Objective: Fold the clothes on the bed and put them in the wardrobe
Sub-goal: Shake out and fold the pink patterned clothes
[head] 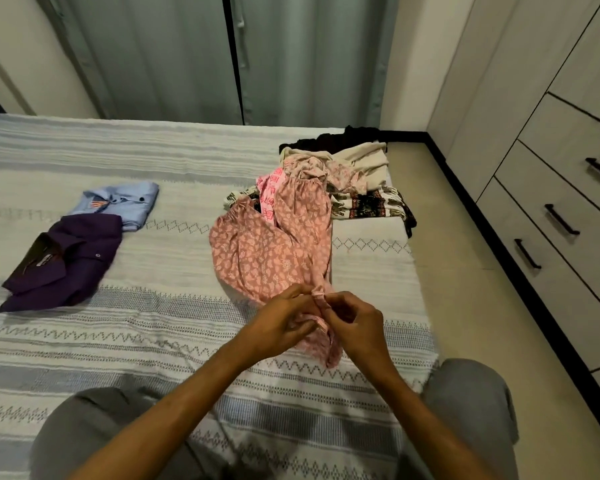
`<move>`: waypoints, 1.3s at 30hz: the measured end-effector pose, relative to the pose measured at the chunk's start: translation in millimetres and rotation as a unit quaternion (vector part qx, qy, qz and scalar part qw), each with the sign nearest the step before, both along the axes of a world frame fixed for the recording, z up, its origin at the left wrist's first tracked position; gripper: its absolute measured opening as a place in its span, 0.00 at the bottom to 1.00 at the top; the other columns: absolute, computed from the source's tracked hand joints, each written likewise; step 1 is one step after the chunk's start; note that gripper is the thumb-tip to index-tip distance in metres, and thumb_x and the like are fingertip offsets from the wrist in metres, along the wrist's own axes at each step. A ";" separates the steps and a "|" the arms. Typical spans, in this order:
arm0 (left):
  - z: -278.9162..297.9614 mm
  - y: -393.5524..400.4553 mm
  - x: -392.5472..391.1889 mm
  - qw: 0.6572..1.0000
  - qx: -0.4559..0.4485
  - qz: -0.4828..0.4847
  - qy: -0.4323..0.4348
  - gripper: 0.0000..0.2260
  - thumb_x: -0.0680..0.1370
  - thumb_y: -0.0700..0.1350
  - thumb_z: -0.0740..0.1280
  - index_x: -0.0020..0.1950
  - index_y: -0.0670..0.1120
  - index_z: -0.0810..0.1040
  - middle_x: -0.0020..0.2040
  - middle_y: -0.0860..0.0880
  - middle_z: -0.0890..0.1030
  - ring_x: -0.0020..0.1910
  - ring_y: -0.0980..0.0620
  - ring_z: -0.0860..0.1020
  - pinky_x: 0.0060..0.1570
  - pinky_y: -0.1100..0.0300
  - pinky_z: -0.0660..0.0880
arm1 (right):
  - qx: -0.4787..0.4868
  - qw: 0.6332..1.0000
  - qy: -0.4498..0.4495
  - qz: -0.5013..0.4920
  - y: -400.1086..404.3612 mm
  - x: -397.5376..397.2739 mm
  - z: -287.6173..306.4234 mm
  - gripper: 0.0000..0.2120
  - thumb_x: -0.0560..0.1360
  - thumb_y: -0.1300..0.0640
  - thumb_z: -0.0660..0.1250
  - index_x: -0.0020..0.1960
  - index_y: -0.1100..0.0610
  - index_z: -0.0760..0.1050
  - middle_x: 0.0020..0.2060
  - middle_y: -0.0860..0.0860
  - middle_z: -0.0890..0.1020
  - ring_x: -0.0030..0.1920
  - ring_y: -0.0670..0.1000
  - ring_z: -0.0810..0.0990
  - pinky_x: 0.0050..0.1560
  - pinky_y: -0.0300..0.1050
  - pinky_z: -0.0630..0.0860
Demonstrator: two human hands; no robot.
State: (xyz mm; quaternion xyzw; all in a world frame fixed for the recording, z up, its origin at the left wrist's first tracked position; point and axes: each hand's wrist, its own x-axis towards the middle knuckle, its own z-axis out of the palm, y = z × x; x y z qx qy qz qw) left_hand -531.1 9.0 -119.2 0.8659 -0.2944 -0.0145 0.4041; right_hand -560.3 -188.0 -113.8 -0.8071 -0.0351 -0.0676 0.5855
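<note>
A pink floral garment [274,247] lies stretched across the bed [153,341] toward me, its far end resting on a pile of unfolded clothes [354,174]. My left hand [284,323] and my right hand [355,323] meet at its near end, and both pinch the bunched pink fabric between fingers and thumb. A folded purple shirt [63,261] and a folded light blue shirt [122,199] lie side by side on the left of the bed. The wardrobe [568,168] with drawers and black handles stands along the right.
The pile holds black, beige and patterned pieces near the bed's far right corner. A strip of beige floor [465,271] runs between bed and wardrobe. Grey-green curtains [187,57] hang behind the bed. My knees in grey trousers [471,410] rest on the bed's near edge.
</note>
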 end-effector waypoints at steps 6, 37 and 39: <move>17.7 -9.8 22.9 0.998 -0.063 -0.019 0.015 0.04 0.81 0.41 0.71 0.55 0.47 0.82 0.70 0.53 0.78 0.57 0.61 0.81 0.51 0.60 0.80 | -0.004 0.998 0.054 0.029 -16.9 17.5 12.8 0.03 0.80 0.56 0.71 0.53 0.54 0.80 0.45 0.47 0.87 0.48 0.44 0.86 0.47 0.42 0.82; 483.1 -19.3 58.9 0.968 -0.216 0.018 -0.129 0.11 0.84 0.49 0.69 0.55 0.40 0.78 0.49 0.49 0.81 0.50 0.57 0.79 0.55 0.61 0.77 | -0.366 0.864 -0.341 0.056 -21.4 82.5 520.8 0.10 0.85 0.51 0.57 0.57 0.53 0.75 0.48 0.48 0.80 0.48 0.50 0.78 0.51 0.52 0.75; 484.1 -20.6 47.9 0.966 -0.234 -0.001 -0.106 0.10 0.84 0.50 0.67 0.57 0.43 0.78 0.50 0.51 0.81 0.50 0.57 0.80 0.54 0.63 0.78 | -0.328 0.881 -0.338 0.044 -13.8 75.0 525.7 0.09 0.84 0.55 0.57 0.55 0.56 0.76 0.47 0.48 0.79 0.46 0.48 0.77 0.49 0.49 0.74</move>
